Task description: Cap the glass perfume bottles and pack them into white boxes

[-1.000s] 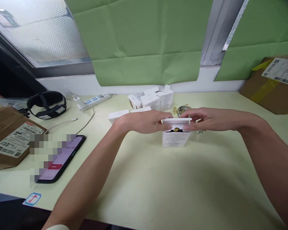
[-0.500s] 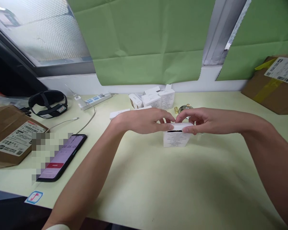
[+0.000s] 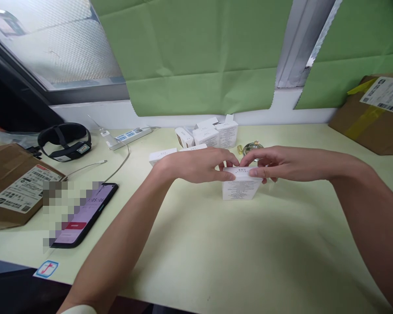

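Note:
A small white printed carton (image 3: pixel 240 190) stands upright on the table in front of me, its top flap lying flat over the opening. My left hand (image 3: pixel 205 165) grips the carton's top left corner between thumb and fingers. On the right side, my right hand (image 3: pixel 275 163) pinches the same top edge, thumb on the near side and index finger behind. Just beyond the hands lies a round, shiny glass-like object (image 3: pixel 251 147), partly covered by my right hand, with a small gold piece (image 3: pixel 239 149) beside it.
Several white cartons (image 3: pixel 207 136) are grouped by the wall, and another lies flat (image 3: pixel 163 153) left of them. A phone (image 3: pixel 85 216), a power strip (image 3: pixel 131 137), a black head strap (image 3: pixel 65 141) and a cardboard box (image 3: pixel 22 187) are at left. Another cardboard box (image 3: pixel 370 117) stands at right.
The carton's top flap has gone down; the dark gap under its front edge is no longer visible. Both hands have stayed at the carton's top.

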Demonstrator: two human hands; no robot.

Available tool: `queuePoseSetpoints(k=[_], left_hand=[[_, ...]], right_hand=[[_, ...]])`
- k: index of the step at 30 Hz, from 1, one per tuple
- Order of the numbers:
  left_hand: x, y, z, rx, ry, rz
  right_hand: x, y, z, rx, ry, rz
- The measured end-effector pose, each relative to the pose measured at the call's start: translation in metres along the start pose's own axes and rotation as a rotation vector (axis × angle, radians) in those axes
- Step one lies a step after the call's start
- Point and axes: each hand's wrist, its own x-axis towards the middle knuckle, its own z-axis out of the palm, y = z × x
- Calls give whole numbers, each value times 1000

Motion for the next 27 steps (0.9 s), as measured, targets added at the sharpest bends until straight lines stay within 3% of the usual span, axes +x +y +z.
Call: queuePoseSetpoints(k=[11,27], left_hand=[[2,-5,-1,-75,-38,-13],[11,-5,5,6,-74,-40]], right_hand=[[2,1,1,108,-32,0],[4,2,2,156,-79,19]])
